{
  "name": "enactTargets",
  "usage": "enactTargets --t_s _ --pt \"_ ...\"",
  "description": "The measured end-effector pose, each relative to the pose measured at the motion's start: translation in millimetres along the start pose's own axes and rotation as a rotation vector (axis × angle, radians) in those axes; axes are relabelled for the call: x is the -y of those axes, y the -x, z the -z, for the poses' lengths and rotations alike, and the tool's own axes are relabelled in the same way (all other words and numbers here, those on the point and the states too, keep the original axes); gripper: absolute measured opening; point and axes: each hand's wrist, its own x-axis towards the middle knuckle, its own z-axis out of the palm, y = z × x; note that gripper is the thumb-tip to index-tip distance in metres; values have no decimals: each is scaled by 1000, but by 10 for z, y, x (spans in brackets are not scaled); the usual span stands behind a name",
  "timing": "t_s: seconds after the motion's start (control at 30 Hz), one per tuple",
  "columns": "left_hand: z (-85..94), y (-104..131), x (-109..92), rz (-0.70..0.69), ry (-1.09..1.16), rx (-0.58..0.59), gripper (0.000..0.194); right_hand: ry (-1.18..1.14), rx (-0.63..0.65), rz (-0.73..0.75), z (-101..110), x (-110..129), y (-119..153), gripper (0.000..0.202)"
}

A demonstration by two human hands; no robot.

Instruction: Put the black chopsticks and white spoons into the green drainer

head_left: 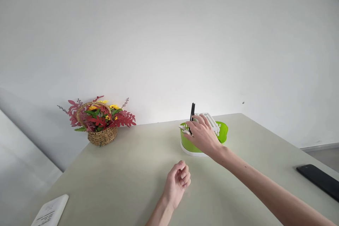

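Observation:
A green utensil caddy [186,142] on a white base stands near the back of the table. Black chopsticks [192,109] rise upright from its left part, beside white spoons [182,127]. My right hand [202,132] is over the caddy, its fingers spread around the chopsticks and spoons; whether the fingertips touch them I cannot make out. A white slotted rack [213,123] sits in the caddy, partly hidden behind this hand. Nearer to me, my left hand [178,183] is above the table with its fingers curled in, with nothing visible in it.
A wicker basket [102,137] with red leaves and yellow flowers stands at the back left. On the right edge lies a black phone [319,180]. A white box with printed text [50,212] is at the front left. A pale wall [169,42] rises behind the table [127,180].

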Motion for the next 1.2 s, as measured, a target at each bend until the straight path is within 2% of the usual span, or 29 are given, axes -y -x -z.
enactTargets --t_s 0.3,0.47,0.67,0.83,1.0,1.2 --pt "-25 32 -52 5 23 13 38 -64 30 76 -105 17 -49 26" --pt "-21 31 -49 -5 20 9 37 -55 16 76 -90 -80 7 31" --pt "-8 26 -48 -1 42 -5 35 50 0 38 -166 -313 175 59" --pt "11 22 -46 -9 43 -20 35 113 9 33 -265 -482 209 83" --pt "20 4 -47 -8 51 -29 35 140 11 38 -358 -832 191 91" --pt "27 -58 -107 -35 28 -53 35 160 9 28 -433 -1508 201 89"
